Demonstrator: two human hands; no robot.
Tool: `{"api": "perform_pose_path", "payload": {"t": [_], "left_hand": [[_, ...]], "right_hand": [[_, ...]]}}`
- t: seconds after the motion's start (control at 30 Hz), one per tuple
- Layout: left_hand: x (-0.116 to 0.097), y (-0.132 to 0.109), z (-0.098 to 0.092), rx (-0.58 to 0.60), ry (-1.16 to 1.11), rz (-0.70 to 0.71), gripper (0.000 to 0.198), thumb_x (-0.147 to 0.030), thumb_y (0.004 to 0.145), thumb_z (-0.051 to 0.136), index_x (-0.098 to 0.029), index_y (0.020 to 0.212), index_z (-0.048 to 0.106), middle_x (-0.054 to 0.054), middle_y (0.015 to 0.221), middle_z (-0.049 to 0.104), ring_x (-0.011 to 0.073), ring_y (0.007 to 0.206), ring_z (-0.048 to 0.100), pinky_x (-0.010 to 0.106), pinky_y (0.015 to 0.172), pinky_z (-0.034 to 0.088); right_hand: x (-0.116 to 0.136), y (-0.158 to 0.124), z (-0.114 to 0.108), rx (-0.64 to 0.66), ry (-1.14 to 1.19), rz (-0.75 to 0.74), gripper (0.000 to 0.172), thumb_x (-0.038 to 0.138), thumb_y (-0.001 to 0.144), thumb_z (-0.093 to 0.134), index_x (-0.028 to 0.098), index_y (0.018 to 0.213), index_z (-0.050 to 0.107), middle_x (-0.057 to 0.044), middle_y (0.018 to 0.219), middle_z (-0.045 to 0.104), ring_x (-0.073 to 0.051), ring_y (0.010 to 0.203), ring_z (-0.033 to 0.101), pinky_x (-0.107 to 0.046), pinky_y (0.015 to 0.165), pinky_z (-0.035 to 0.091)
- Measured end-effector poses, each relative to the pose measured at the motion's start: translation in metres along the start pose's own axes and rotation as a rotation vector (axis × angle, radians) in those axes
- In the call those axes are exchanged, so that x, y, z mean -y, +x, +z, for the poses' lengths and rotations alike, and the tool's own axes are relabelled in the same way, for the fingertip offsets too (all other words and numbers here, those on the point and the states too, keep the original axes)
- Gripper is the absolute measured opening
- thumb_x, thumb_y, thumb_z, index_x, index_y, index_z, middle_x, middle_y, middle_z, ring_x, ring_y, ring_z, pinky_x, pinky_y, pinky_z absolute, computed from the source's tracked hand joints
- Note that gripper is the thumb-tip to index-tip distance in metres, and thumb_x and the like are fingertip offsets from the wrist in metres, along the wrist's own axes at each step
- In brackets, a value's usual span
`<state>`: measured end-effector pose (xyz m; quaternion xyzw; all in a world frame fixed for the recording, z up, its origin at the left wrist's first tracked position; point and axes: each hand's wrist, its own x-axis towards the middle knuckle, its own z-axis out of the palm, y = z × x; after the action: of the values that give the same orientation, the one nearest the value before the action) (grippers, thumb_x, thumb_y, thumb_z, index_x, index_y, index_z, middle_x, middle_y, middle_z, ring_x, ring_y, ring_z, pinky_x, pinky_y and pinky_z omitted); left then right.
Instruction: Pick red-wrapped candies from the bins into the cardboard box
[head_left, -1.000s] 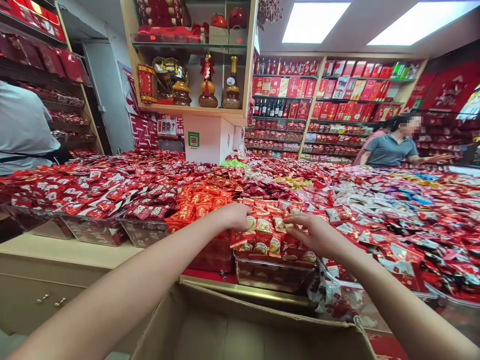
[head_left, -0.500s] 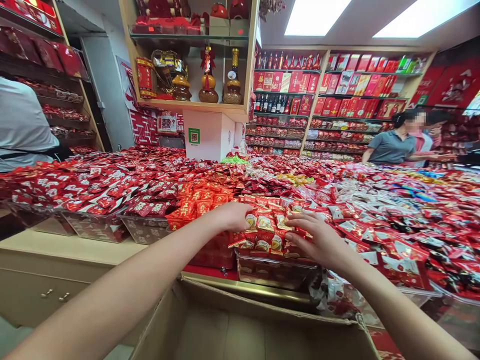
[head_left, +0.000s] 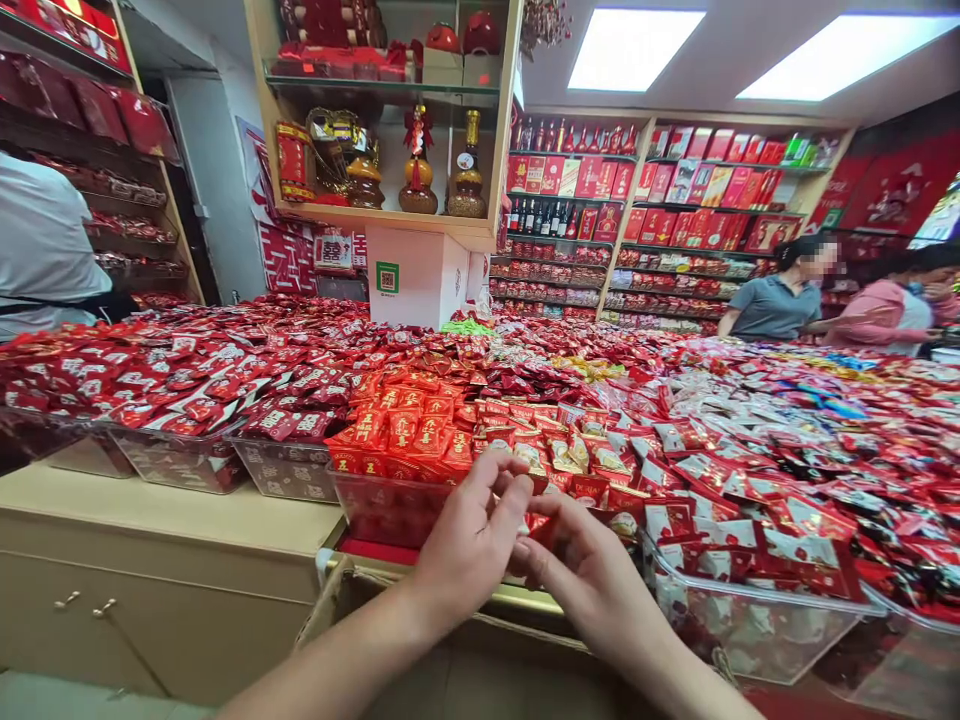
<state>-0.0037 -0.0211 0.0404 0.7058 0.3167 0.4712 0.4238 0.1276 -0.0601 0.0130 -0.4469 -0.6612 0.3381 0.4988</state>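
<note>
My left hand [head_left: 469,540] and my right hand [head_left: 592,580] meet just in front of a clear bin [head_left: 390,510] heaped with red and orange candy packets [head_left: 420,430]. Their curled fingertips touch, and a small red candy packet [head_left: 537,524] is pinched between them. Most of that packet is hidden by the fingers. Behind the hands lie packets with a yellow picture on them [head_left: 577,450]. An open cardboard box [head_left: 487,670] sits right below my wrists.
Clear bins of red sweets cover the wide counter [head_left: 225,360]. A beige cabinet [head_left: 150,520] is at the lower left. A person in white [head_left: 45,240] stands at the left, two people [head_left: 776,300] at the far right. Shelves of red boxes [head_left: 675,180] line the back.
Both hands have drawn back from the pile of yellow-pictured packets toward me and come together. They were spread on the packets before; now they pinch one red packet above the box.
</note>
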Motion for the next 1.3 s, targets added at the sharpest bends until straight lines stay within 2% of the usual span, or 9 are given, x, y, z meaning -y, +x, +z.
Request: {"api": "perform_pose_path", "payload": {"t": [0.3,0.53,0.7,0.8,0.9,1.0,1.13,1.2,1.3], "left_hand": [[0.027,-0.006,-0.019,-0.163,-0.534,-0.196,0.024,-0.024,0.065,0.070,-0.016,0.082,0.055,-0.003,0.068,0.056,0.0080,0.064,0.052,0.017,0.061,0.044],[0.039,-0.016,-0.024,-0.169,-0.448,-0.117,0.022,-0.025,0.072,0.065,-0.017,0.088,0.054,-0.002,0.074,0.057,0.0086,0.070,0.054,0.017,0.065,0.045],[0.055,-0.016,-0.030,-0.175,-0.384,-0.114,0.016,-0.028,0.079,0.054,-0.018,0.091,0.052,-0.001,0.073,0.057,0.0095,0.062,0.055,0.020,0.058,0.045],[0.063,-0.018,-0.029,-0.135,-0.279,-0.091,0.014,-0.025,0.079,0.053,-0.017,0.090,0.053,-0.002,0.071,0.055,0.0093,0.060,0.055,0.022,0.060,0.045],[0.065,-0.020,-0.027,-0.099,-0.208,-0.075,0.017,-0.026,0.078,0.055,-0.017,0.092,0.054,-0.001,0.072,0.055,0.0103,0.061,0.054,0.022,0.059,0.044],[0.057,-0.022,-0.028,-0.073,-0.363,-0.130,0.026,-0.033,0.080,0.053,-0.017,0.101,0.052,0.002,0.075,0.058,0.0116,0.061,0.056,0.022,0.056,0.043],[0.037,-0.024,-0.033,0.083,-0.860,-0.319,0.045,-0.048,0.086,0.035,-0.016,0.116,0.045,0.011,0.092,0.061,0.0146,0.066,0.060,0.020,0.050,0.041],[0.031,-0.025,-0.034,0.103,-0.938,-0.353,0.039,-0.041,0.084,0.046,-0.016,0.113,0.049,0.009,0.092,0.061,0.0127,0.066,0.060,0.017,0.049,0.040],[0.030,-0.025,-0.032,-0.040,-0.852,-0.272,0.034,-0.020,0.075,0.063,-0.018,0.108,0.053,0.003,0.089,0.062,0.0093,0.067,0.060,0.016,0.056,0.044]], "right_hand": [[0.004,0.017,-0.012,0.058,0.157,0.155,0.026,0.041,0.073,0.061,0.015,0.073,0.057,0.003,0.059,0.052,-0.008,0.052,0.043,-0.020,0.049,0.034],[0.013,0.020,0.003,0.106,0.188,0.239,0.028,0.042,0.069,0.063,0.015,0.071,0.054,-0.001,0.064,0.060,-0.012,0.057,0.054,-0.025,0.057,0.043],[0.020,0.070,-0.050,0.094,-0.175,0.021,0.018,0.034,0.073,0.057,0.016,0.075,0.055,-0.003,0.069,0.061,-0.015,0.064,0.056,-0.026,0.061,0.045],[0.016,0.120,-0.092,-0.051,-0.370,0.050,0.010,0.018,0.068,0.057,0.017,0.078,0.057,-0.001,0.067,0.061,-0.014,0.061,0.056,-0.026,0.058,0.045],[0.017,0.151,-0.105,-0.062,-0.371,0.109,0.016,0.007,0.065,0.054,0.015,0.079,0.057,-0.002,0.063,0.062,-0.014,0.055,0.056,-0.026,0.053,0.045],[0.030,0.142,-0.083,0.037,-0.296,0.071,0.018,0.011,0.069,0.055,0.015,0.086,0.058,-0.004,0.072,0.065,-0.015,0.064,0.060,-0.027,0.061,0.048],[0.044,0.091,-0.033,0.260,-0.325,-0.224,0.015,0.013,0.075,0.052,0.020,0.084,0.062,-0.003,0.084,0.066,-0.015,0.079,0.060,-0.028,0.072,0.048],[0.041,0.067,-0.016,0.271,-0.389,-0.328,0.020,0.008,0.076,0.048,0.021,0.081,0.063,-0.003,0.084,0.065,-0.015,0.080,0.059,-0.029,0.072,0.047],[0.026,0.045,-0.005,0.098,-0.366,-0.376,0.022,0.009,0.079,0.044,0.021,0.084,0.062,-0.006,0.106,0.059,-0.018,0.100,0.052,-0.033,0.085,0.043]]}}
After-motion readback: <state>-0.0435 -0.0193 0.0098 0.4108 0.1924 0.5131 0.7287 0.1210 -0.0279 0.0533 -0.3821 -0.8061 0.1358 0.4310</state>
